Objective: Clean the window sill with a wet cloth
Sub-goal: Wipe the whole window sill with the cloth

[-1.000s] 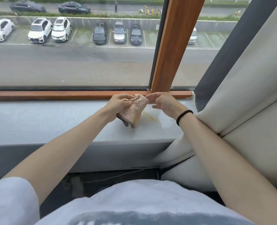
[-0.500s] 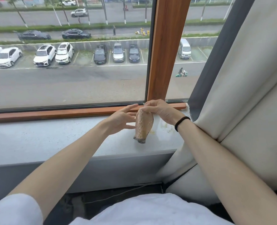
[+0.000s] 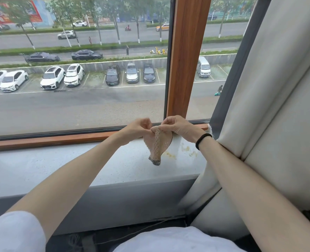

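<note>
Pinkish-beige waffle-textured cloth (image 3: 158, 144) with dark checked trim at its lower tip; bunched, hanging just right of frame centre, top pinched by left hand (image 3: 138, 127) and right hand (image 3: 179, 126); pale speckled window sill (image 3: 59, 164) across mid-frame, yellowish stains (image 3: 188, 149) just right of the tip.

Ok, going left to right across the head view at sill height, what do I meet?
Bare window sill → left hand → cloth pinched by both hands → right hand → black wristband → pale curtain.
</note>
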`<state>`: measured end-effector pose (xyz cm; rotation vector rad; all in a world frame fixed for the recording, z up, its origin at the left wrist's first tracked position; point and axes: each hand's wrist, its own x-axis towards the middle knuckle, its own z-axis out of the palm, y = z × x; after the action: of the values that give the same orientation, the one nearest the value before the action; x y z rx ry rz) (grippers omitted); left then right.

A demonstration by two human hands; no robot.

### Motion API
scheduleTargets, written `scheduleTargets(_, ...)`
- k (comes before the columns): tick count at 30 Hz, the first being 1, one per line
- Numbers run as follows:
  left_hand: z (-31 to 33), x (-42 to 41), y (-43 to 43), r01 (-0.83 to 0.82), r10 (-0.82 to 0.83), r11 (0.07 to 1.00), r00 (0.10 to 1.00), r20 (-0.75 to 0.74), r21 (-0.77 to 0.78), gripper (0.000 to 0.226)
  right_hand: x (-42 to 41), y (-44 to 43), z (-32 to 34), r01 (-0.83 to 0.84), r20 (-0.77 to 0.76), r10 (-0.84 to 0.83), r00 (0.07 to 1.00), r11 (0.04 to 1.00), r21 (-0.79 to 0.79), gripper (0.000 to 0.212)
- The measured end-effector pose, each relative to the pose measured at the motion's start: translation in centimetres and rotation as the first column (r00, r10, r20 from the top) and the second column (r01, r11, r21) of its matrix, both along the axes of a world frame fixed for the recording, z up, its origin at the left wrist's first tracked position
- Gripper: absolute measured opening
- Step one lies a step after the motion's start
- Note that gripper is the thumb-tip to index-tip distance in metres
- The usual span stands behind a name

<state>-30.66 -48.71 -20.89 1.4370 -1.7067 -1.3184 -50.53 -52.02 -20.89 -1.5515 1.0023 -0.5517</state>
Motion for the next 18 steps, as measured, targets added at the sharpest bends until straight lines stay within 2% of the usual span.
scheduleTargets(4, 0.8, 1.3, -0.5, -0.062, 0.076, 0.992, 0.988, -0.132, 0.108, 0.018, -0.2, -0.2, -0.1, 0.088, -0.036, -0.089, 0.995, 0.996, -0.014, 0.015)
scheduleTargets(9, 1.2, 1.8, -0.5, -0.060, 0.110, 0.976, 0.967, -0.229, 0.211, 0.012, 0.2, 0.2, -0.3, 0.102, -0.016, -0.102, 0.995, 0.995, 0.012, 0.017)
scheduleTargets(14, 1.1, 1.8, -0.8, -0.107, 0.220, 0.944, 0.909, -0.354, 0.312, 0.005, 0.2, 0.6, -0.6, -0.018, 0.014, 0.015, 1.000, 0.973, 0.230, 0.038)
scheduleTargets(18, 0.7, 2.4, -0.8, -0.158, 0.279, 0.922, 0.903, -0.326, 0.353, 0.007, 0.1, 0.6, -1.0, -0.085, 0.085, 0.061, 0.995, 0.943, 0.322, 0.011)
